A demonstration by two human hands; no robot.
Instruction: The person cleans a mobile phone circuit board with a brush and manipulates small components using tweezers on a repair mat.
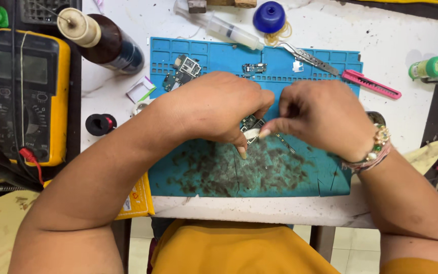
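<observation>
Two hands are working a small circuit board at the middle of a blue repair mat.

The left hand (214, 109) and right hand (320, 119) are pinching the small circuit board (251, 127) between closed fingers (242, 147); other boards (183, 71) are lying loose on the mat (325, 177), suggesting disassembly is well underway.

The blue rubbery work mat (310, 63) looks matt, its near half scuffed and stained dark. The slim tweezers (307, 56) are bright metal, and the dark brown bottle (112, 45) is glossy. The yellow multimeter (29, 96) has a smooth plastic casing, and the white tabletop (396, 40) looks like speckled stone.
</observation>
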